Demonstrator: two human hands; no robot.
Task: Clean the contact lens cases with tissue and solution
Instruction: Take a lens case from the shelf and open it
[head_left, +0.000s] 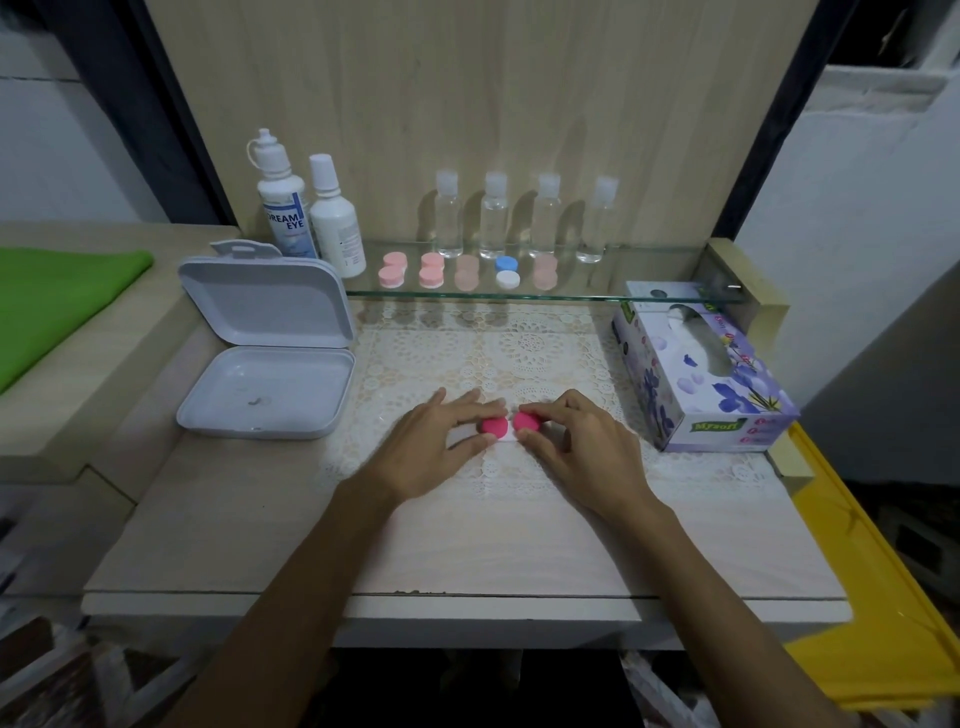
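Hands pinch one cap each: your left hand (434, 441) left cap (493, 425), right hand (576, 441) right cap (527, 422) (case axis left-right, near desk centre).

We can read only a few texts here. On the white solution bottle (283, 205) at the far left, which stands beside the glass shelf (519, 297), the blue label says "DREAM EYE" in capital letters; the first letter is partly cut by the label edge. The smaller print under it is too small for us to read. On the tissue box (701, 374) at the right side of the table (467, 551), the near end carries a green badge with a brand name like "Mysoft", but we are not sure of the letters. The pink marks beside the badge are too blurred to read.
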